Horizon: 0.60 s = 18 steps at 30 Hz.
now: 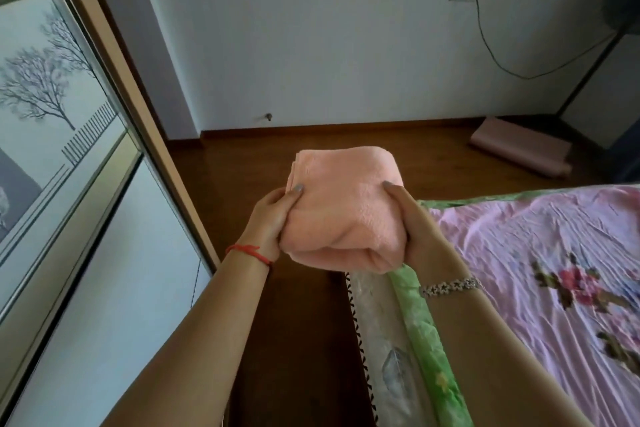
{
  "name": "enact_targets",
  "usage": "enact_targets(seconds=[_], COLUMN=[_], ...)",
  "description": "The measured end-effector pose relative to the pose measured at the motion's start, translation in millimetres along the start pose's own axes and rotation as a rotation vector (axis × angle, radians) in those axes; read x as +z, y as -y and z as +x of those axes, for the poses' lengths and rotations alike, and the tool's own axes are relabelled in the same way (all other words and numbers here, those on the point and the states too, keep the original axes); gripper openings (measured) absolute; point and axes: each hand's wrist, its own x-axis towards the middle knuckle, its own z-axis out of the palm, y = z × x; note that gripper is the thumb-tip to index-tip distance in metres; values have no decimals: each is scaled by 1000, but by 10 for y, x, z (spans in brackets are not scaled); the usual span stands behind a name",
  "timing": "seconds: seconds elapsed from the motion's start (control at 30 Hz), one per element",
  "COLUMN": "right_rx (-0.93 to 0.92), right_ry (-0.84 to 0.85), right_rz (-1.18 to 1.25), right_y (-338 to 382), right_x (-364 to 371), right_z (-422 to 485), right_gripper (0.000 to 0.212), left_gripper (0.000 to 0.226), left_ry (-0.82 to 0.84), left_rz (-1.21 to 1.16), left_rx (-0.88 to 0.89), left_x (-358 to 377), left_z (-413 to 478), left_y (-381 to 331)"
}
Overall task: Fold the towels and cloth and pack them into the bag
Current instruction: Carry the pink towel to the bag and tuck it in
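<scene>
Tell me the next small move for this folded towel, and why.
Probably lower the peach towel toward the clear plastic item beside the bed, possibly the bag: left hand and right hand grip it, folded, in mid-air.

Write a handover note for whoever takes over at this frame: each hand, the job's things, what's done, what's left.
Left hand: grip on the left side of the peach towel.
Right hand: grip on its right side.
Towel: folded into a compact bundle, held in the air beside the bed.
Done: this towel is folded.
Left: pack it; the bag and any other cloths are not visible here.
</scene>
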Motion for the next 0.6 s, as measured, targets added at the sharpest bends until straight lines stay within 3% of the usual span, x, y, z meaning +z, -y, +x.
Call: enact_targets(seconds=[0.37, 0.6], right_rx=[57, 71], right_ry=[9, 92], right_rz=[-4, -4], right_y=[384, 890], right_x=[270, 411], right_z=[1461, 2512], right_gripper=[44, 60], left_gripper=[42, 45], left_ry=[-17, -20], left_rz=[-40, -76], left_rx=[-67, -93], left_x=[7, 124], left_z=[1446, 2426], left_y=[-356, -849])
